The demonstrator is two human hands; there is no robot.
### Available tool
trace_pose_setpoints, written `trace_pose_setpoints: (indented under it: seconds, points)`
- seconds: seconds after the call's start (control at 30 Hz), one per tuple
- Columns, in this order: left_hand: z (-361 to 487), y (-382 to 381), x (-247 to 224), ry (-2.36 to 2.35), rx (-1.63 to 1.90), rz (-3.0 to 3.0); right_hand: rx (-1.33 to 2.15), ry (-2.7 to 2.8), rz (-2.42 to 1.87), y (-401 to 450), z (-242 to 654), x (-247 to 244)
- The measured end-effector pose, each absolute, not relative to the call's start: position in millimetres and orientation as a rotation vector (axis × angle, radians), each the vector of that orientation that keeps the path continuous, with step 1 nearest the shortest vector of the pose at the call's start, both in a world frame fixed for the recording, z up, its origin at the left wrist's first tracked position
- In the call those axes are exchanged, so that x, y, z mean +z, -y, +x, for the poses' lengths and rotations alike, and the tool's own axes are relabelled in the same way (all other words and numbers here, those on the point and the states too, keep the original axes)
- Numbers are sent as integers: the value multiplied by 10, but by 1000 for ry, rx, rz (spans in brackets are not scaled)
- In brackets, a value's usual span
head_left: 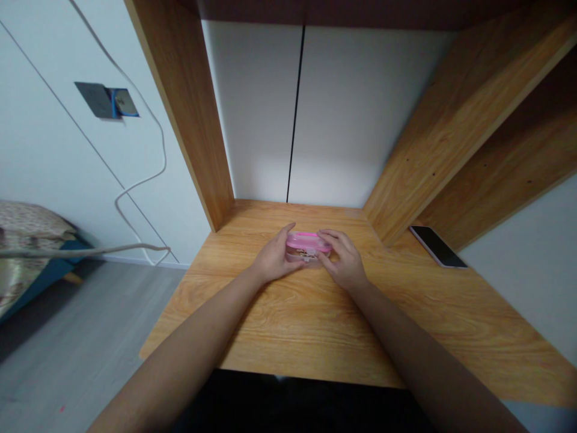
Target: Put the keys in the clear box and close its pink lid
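A small clear plastic box with a pink lid sits on the wooden desk, between my two hands. The lid appears tilted up at the front, and some small items show inside, too small to name. My left hand grips the box's left side, thumb along the front and fingers behind. My right hand holds the right side, its fingers on the pink lid and its thumb near the front edge. The fingers partly cover both ends of the box.
A phone lies on the desk at the right, by the shelf's wooden upright. Another wooden panel stands at the left. A white cable hangs down the wall beside an open socket. A bed corner shows at far left.
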State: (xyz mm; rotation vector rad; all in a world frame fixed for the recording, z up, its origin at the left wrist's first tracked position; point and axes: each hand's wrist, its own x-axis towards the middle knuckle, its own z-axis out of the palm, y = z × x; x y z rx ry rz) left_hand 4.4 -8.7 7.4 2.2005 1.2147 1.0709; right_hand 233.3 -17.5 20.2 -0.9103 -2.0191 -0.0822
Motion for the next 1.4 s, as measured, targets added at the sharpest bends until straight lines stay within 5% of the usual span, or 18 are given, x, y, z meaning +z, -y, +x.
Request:
trace_pose_setpoints:
  seconds: [1.4]
  points:
    - [-20,52,27,-1092,1118,2292,40,1952,-814,158,2384,195]
